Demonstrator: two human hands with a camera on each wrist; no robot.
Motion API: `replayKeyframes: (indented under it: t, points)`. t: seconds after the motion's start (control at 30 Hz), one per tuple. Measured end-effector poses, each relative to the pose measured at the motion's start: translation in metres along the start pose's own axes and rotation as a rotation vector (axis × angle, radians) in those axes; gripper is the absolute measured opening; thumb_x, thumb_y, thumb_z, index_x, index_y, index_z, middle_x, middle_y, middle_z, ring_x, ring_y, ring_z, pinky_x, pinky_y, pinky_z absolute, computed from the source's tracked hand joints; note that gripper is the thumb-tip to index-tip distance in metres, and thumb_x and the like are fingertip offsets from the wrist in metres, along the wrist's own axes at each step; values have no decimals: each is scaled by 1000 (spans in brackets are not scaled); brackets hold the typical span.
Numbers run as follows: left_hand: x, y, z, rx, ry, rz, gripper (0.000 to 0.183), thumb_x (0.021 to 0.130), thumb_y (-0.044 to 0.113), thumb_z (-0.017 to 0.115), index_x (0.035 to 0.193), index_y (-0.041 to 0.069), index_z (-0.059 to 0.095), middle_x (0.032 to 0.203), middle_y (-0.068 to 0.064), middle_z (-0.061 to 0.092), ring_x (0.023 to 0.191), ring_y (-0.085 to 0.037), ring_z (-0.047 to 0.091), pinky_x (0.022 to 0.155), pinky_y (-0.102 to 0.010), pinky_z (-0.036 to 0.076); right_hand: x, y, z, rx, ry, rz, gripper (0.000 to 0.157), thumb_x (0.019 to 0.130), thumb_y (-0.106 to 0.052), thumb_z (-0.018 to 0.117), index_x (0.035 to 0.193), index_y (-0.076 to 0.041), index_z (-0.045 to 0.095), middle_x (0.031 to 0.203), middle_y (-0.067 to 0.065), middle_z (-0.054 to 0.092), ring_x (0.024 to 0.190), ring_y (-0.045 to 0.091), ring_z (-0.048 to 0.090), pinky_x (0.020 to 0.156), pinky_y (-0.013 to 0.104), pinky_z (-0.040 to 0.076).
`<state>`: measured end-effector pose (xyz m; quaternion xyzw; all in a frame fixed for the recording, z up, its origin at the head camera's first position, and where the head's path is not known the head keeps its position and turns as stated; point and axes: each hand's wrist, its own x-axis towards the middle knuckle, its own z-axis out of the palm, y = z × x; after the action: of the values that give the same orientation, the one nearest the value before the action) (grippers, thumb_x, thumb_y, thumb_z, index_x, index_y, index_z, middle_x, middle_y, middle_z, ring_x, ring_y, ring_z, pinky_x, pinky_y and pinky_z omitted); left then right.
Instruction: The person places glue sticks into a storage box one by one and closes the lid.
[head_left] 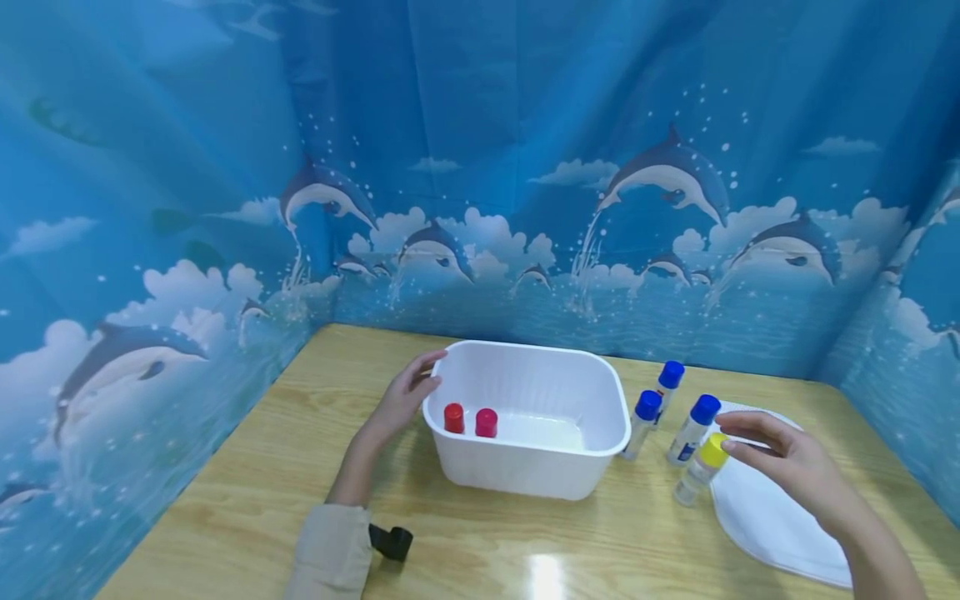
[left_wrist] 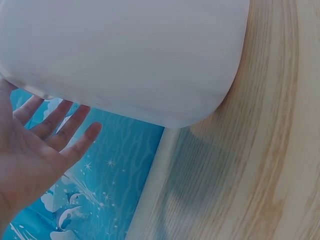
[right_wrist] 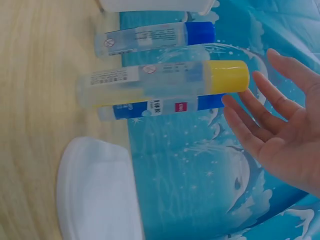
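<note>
A blue curtain (head_left: 157,225) printed with dolphins hangs along the left side and across the back of a wood-grain table (head_left: 247,500), where a person's left arm, in a beige sleeve (head_left: 330,550), reaches forward. The left hand (head_left: 397,408) rests at the left end of a white basin (head_left: 517,468), its fingers extended and touching the rim rather than closed round it. Inside the basin, toward its left front, an orange-red cap (head_left: 453,418) and a pinkish-red cap (head_left: 486,422) stand side by side, whatever is beneath them hidden by the front wall. Just beyond the basin's right end, three clear bottles with blue caps (head_left: 641,425) stand upright on the table, one set farther back. In front of the rightmost stands a clear bottle with a yellow cap (head_left: 701,472). The right hand (head_left: 787,462) is at that cap, fingers parted and loosely bent, with no closed hold; whether it makes contact cannot be told. Below it lies a white piece with a rounded edge (head_left: 780,521).
</note>
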<state>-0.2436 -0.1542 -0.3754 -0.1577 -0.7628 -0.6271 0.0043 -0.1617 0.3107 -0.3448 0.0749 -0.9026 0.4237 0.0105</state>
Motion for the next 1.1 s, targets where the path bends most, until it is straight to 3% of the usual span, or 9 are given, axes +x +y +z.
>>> replayKeyframes:
  t: [0.07, 0.13, 0.2, 0.37, 0.47, 0.57, 0.7, 1.1]
  points:
    - [0, 1, 0, -4, -1, -8, 42, 96, 7, 44, 137, -2, 36, 136, -26, 36, 119, -39, 41, 96, -44, 39, 0, 3, 1, 16, -34, 12, 46, 93, -27, 55, 127, 2, 47, 120, 14, 52, 92, -9, 50, 73, 20, 49]
    - [3, -8, -1, -13, 3, 0, 42, 96, 9, 45, 137, 0, 37, 136, -25, 37, 119, -38, 41, 96, -44, 39, 0, 5, 3, 35, -53, 21, 46, 93, -27, 56, 128, 2, 46, 122, 14, 50, 94, -6, 51, 75, 23, 49]
    - [6, -17, -2, -24, 7, 10, 43, 96, 12, 47, 137, 2, 38, 137, -23, 37, 119, -37, 42, 96, -43, 39, 0, 8, 5, 43, -65, 33, 47, 92, -26, 56, 128, 2, 46, 123, 14, 49, 97, 2, 54, 77, 30, 51]
    - [6, -19, -1, -12, 14, 23, 43, 96, 16, 48, 137, 5, 40, 135, -21, 40, 118, -35, 43, 95, -42, 40, 1, 13, 9, 63, -74, 77, 50, 92, -26, 57, 129, 4, 43, 123, 21, 49, 100, 18, 56, 81, 47, 49]
    - [7, -19, -2, -11, 15, 22, 43, 96, 17, 48, 136, 5, 41, 135, -21, 40, 118, -35, 44, 95, -43, 41, 1, 15, 10, 75, -69, 95, 51, 92, -26, 58, 129, 5, 42, 120, 17, 52, 95, 6, 56, 81, 46, 49]
    - [7, -20, -2, -20, 11, 23, 42, 96, 16, 48, 136, 4, 41, 135, -21, 40, 118, -36, 43, 96, -43, 40, 1, 17, 11, 87, -61, 109, 52, 92, -26, 57, 130, 5, 42, 117, 12, 54, 91, -4, 54, 80, 38, 50]
    - [7, -20, -2, -20, 8, 29, 43, 96, 16, 48, 136, 4, 40, 135, -21, 40, 118, -36, 43, 96, -43, 39, 2, 18, 11, 97, -56, 122, 51, 92, -26, 57, 129, 6, 43, 115, 6, 55, 91, -7, 52, 79, 31, 49]
    - [7, -21, -2, -22, 14, 66, 42, 95, 11, 48, 135, 0, 40, 132, -24, 42, 116, -37, 45, 94, -43, 41, 2, 14, 11, 89, -40, 110, 50, 92, -29, 56, 127, 5, 45, 113, 0, 56, 91, -7, 52, 78, 33, 49]
